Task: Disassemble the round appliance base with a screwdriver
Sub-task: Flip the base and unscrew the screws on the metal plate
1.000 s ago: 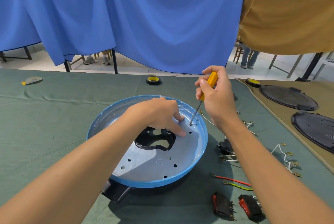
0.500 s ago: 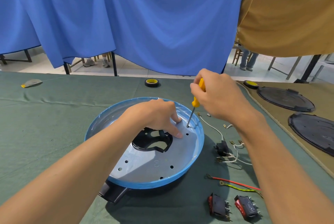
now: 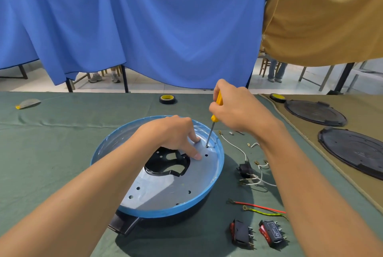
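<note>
The round appliance base (image 3: pixel 215 175) has a blue rim and a pale inner plate with several holes and a black cut-out part in its middle. It lies on the green cloth. My left hand (image 3: pixel 174 134) rests inside it, fingertips pressing on the plate near the far right edge. My right hand (image 3: pixel 236 109) grips the yellow-handled screwdriver (image 3: pixel 214 118) almost upright. The screwdriver's tip sits in a hole of the plate just right of my left fingertips.
Loose white wires and a small black part (image 3: pixel 245 170) lie right of the base. Two red-and-black rocker switches (image 3: pixel 257 234) and a red and a yellow-green wire (image 3: pixel 259 208) lie at front right. A tape roll (image 3: pixel 167 99) lies behind. Two black discs (image 3: pixel 352 148) rest on the tan cloth.
My right hand has rolled over the screwdriver handle, hiding more of it, and the shaft stands more upright. My left hand stays pressed on the plate.
</note>
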Tool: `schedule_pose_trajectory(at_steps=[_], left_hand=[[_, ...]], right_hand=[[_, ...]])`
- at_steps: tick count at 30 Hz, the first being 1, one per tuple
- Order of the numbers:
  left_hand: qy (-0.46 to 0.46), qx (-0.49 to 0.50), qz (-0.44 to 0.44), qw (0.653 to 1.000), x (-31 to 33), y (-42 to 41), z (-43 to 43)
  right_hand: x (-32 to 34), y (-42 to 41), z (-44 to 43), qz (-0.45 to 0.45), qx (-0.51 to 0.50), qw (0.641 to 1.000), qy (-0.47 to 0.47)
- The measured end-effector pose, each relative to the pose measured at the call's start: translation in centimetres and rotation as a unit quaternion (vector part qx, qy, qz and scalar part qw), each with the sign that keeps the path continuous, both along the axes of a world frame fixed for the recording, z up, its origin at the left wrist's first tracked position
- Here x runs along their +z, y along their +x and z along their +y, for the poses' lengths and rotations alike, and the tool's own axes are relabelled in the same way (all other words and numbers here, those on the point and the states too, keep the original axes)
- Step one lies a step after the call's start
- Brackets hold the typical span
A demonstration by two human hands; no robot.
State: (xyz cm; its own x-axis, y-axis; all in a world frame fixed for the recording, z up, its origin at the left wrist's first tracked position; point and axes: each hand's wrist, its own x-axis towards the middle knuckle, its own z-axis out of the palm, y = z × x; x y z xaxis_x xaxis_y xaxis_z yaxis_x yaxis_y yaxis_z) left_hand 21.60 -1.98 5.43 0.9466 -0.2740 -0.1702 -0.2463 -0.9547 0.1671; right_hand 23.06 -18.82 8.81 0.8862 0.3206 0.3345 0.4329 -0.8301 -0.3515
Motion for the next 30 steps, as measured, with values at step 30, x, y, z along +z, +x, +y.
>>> schedule_pose_trajectory(at_steps=[30], left_hand=[[0.000, 0.001, 0.007, 1.000, -0.5, 0.5, 0.4]], right_hand=[[5.7, 1.4, 2.0, 0.083, 0.091, 0.937, -0.328]])
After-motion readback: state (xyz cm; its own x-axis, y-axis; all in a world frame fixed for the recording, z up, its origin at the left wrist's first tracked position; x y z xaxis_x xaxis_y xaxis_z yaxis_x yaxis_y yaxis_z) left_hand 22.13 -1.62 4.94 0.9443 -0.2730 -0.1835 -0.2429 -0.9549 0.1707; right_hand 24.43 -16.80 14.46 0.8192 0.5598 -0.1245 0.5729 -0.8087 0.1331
